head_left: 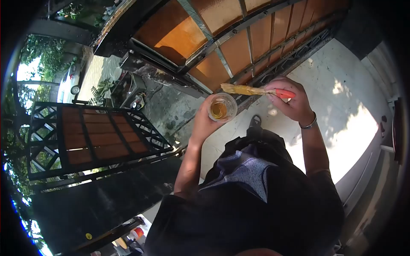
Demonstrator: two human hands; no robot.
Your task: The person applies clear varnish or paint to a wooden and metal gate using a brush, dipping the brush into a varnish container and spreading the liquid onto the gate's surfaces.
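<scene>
My left hand (pixel 203 121) is wrapped round a clear plastic cup (pixel 229 102), which has a yellowish-amber liquid (pixel 219 110) in the bottom. In my right hand (pixel 294 102) is a paintbrush (pixel 245 89) with a red handle (pixel 284 93). Its bristles look coated in yellow-brown and point left, a little above and to the right of the cup's rim. Brush and cup appear apart. Behind them stands a gate with orange-brown wooden panels (pixel 228 64) in a dark metal frame; the brush is nearest to its lower edge.
Another gate leaf (pixel 100 134) with brown panels and dark lattice stands at left. Pale floor tiles (pixel 318 81) with sun patches lie to the right, and my shoe (pixel 255 121) is on them. Outside are plants (pixel 102 88) and a parked white car (pixel 69 85).
</scene>
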